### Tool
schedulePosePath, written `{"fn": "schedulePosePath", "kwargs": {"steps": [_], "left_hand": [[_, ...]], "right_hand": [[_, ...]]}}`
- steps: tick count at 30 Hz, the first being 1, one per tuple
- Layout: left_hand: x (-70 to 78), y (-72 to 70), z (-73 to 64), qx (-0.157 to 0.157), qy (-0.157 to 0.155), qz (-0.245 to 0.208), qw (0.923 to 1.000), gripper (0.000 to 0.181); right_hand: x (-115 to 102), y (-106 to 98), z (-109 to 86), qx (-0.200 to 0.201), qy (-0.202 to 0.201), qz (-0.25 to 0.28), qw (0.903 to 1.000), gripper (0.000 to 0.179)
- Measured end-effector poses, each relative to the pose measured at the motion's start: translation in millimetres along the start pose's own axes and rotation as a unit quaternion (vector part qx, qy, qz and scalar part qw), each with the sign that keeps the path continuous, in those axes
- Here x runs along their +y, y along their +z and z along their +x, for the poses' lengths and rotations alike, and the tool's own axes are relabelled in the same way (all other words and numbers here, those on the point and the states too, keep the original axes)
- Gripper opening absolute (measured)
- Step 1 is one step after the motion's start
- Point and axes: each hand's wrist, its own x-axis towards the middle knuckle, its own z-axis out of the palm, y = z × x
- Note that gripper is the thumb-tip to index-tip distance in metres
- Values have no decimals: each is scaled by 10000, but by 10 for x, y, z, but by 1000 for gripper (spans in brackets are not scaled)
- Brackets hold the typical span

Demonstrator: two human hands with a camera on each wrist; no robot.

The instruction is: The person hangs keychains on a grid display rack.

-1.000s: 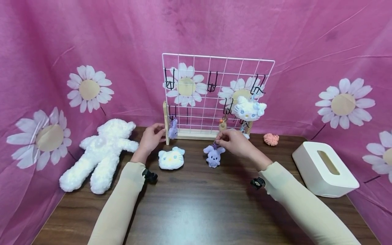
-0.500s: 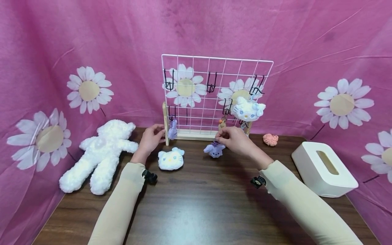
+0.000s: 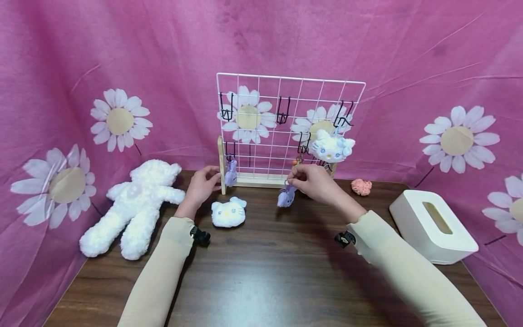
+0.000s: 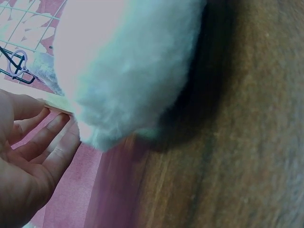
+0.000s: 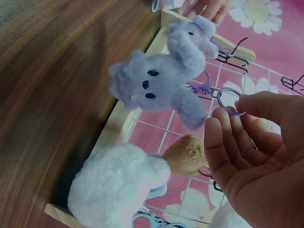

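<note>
My right hand (image 3: 313, 182) pinches the purple ring (image 5: 231, 101) of a lavender plush bunny keychain (image 5: 151, 83), which dangles tilted over the table, in front of the rack's base. My left hand (image 3: 203, 186) grips the wooden side post (image 3: 222, 163) of the white wire grid rack (image 3: 261, 150), thumb on one side and fingers on the other. Close by, a second lavender bunny keychain (image 3: 230, 173) hangs on a low left hook. A white cat-head plush (image 3: 228, 212) lies on the table between my hands; another cat-head plush (image 3: 332, 146) hangs at the grid's right.
Black hooks (image 3: 283, 111) are fixed across the grid. A brown plush keychain (image 5: 186, 155) hangs behind my right hand. A white plush bear (image 3: 139, 206) lies at the left. Toward the right are a coral-coloured bundle (image 3: 361, 186) and a white tissue box (image 3: 434, 226).
The bunny keychain in my right hand has come up, moved a little toward the grid and turned sideways. My left hand has stayed on the post.
</note>
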Motion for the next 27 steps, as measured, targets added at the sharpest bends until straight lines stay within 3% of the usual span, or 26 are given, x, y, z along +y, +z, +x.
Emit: {"fn": "schedulePosePath", "kwargs": {"steps": [14, 21, 27], "left_hand": [[7, -7, -7, -12, -11, 13, 10000, 39], [-3, -9, 4, -8, 40, 42, 10000, 39], [-7, -12, 3, 1, 53, 24, 10000, 38]], "right_hand": [[-116, -129, 87, 41, 21, 184, 9998, 8], [-152, -249, 117, 79, 274, 359, 9989, 11], [-243, -339, 152, 218, 179, 436, 9987, 12]]}}
